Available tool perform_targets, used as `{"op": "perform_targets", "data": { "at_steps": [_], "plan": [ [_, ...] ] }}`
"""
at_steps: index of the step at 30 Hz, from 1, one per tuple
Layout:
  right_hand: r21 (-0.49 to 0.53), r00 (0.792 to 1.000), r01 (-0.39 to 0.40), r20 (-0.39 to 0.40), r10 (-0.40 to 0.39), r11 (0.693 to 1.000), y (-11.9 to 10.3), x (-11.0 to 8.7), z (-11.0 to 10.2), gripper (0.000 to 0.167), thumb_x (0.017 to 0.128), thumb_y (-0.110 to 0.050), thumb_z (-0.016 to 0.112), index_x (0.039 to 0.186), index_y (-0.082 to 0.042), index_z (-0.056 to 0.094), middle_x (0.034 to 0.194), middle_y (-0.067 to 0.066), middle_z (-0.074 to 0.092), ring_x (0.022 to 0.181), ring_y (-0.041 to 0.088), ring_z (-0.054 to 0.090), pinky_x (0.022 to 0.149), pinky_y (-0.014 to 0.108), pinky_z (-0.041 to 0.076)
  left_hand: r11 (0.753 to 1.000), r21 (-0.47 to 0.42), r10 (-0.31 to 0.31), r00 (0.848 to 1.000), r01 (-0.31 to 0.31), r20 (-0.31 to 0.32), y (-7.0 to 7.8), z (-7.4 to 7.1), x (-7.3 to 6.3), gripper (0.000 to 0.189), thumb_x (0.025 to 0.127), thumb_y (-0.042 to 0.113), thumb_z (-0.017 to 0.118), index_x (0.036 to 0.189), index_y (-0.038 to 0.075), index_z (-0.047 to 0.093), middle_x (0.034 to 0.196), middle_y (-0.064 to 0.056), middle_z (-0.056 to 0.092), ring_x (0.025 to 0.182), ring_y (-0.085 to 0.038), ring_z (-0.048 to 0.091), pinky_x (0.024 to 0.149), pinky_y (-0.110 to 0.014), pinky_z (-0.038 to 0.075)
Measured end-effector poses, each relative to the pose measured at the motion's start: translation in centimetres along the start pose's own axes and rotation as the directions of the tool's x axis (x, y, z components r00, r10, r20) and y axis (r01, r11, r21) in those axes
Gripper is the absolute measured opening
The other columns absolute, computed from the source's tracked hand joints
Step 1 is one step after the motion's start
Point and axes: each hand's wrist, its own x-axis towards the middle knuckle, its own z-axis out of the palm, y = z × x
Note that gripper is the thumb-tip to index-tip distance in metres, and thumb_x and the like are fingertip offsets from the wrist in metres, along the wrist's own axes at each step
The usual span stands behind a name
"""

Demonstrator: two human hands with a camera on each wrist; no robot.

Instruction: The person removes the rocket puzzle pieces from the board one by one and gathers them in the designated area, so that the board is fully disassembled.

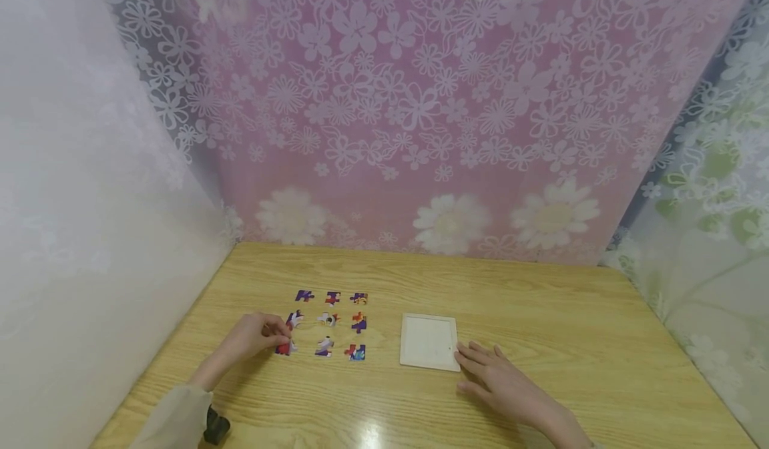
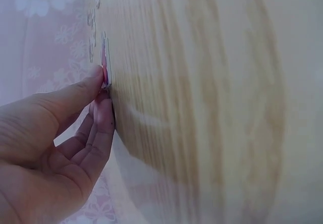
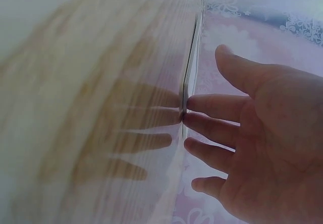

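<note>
Toward the left of the table in the head view, my left hand (image 1: 255,335) is at the near-left jigsaw piece (image 1: 285,348), which shows red and purple. Its thumb and forefinger pinch the edge of that piece (image 2: 105,65) in the left wrist view. The other jigsaw pieces, such as one with an eye-like spot (image 1: 328,319), lie apart in loose rows. A square white puzzle tray (image 1: 429,367) lies flat to their right. Straight, spread fingers of my right hand (image 1: 498,382) touch the tray's right edge (image 3: 191,57).
The wood-grain table (image 1: 541,309) reaches back to a pink flowered curtain (image 1: 384,135). A pale wall covering (image 1: 90,202) borders it on the left, a flowered one (image 1: 709,249) on the right. A small black object (image 1: 216,426) sits by the left sleeve.
</note>
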Motion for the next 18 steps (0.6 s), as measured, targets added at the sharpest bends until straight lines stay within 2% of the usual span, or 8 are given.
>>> {"op": "perform_targets", "data": {
  "at_steps": [7,13,15,18],
  "plan": [
    [0.007,1.000,0.017,-0.018,-0.017,1.000,0.30,0.09,0.01,0.063,0.103,-0.041,0.057,0.144,0.007,0.051,0.151,0.026,0.046,0.140,0.053,0.036,0.107,0.078,0.018,1.000,-0.021,-0.022,0.999,0.021,-0.024,0.06,0.30,0.11,0.004,0.091,0.015,0.077,0.089,0.012,0.075,0.081,0.004,0.069,0.070,-0.012,0.059,0.054,-0.024,0.049],
    [0.008,0.999,0.020,-0.031,-0.019,1.000,0.47,0.35,0.22,0.060,0.104,-0.040,0.056,0.142,0.006,0.053,0.150,0.024,0.048,0.140,0.052,0.038,0.107,0.078,0.019,0.997,-0.028,-0.069,0.997,0.068,-0.036,0.05,0.16,0.09,0.006,0.095,0.018,0.073,0.091,0.014,0.075,0.081,0.004,0.069,0.071,-0.011,0.062,0.055,-0.026,0.051],
    [-0.007,0.998,0.030,-0.052,-0.030,1.000,0.47,0.44,0.32,0.056,0.104,-0.038,0.057,0.140,0.005,0.056,0.148,0.024,0.050,0.138,0.052,0.041,0.106,0.077,0.023,0.997,-0.017,-0.082,0.995,0.081,-0.053,0.25,0.03,0.12,0.009,0.097,0.020,0.071,0.092,0.014,0.076,0.081,0.004,0.070,0.072,-0.011,0.062,0.056,-0.027,0.051],
    [-0.043,0.993,0.049,-0.107,-0.053,0.998,0.45,0.54,0.45,0.049,0.103,-0.034,0.060,0.136,0.003,0.061,0.144,0.026,0.052,0.132,0.051,0.047,0.104,0.072,0.035,0.995,0.028,-0.095,0.990,0.098,-0.105,0.88,-0.12,0.24,0.013,0.101,0.022,0.066,0.097,0.013,0.076,0.083,0.004,0.071,0.075,-0.011,0.063,0.060,-0.028,0.051]
  ]
}}
